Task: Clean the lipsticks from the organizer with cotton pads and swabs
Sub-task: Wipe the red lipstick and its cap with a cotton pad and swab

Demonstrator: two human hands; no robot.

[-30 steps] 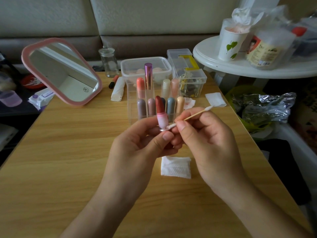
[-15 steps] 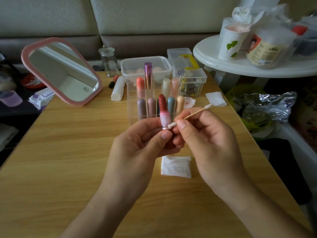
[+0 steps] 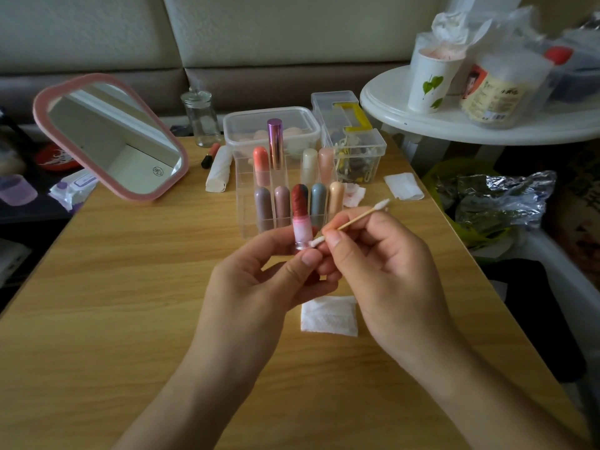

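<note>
While our left hand [image 3: 259,284] pinches the lipstick [image 3: 302,219] upright by its base, above the middle of the worktop [image 3: 130,287] and just nearside of the organizer [image 3: 244,203], our right hand [image 3: 386,267] grips the swab [image 3: 355,220], slanted toward the right edge, its near tip touching the tube's lower right side. The next wipe, we judge, circles that upright axis.
</note>
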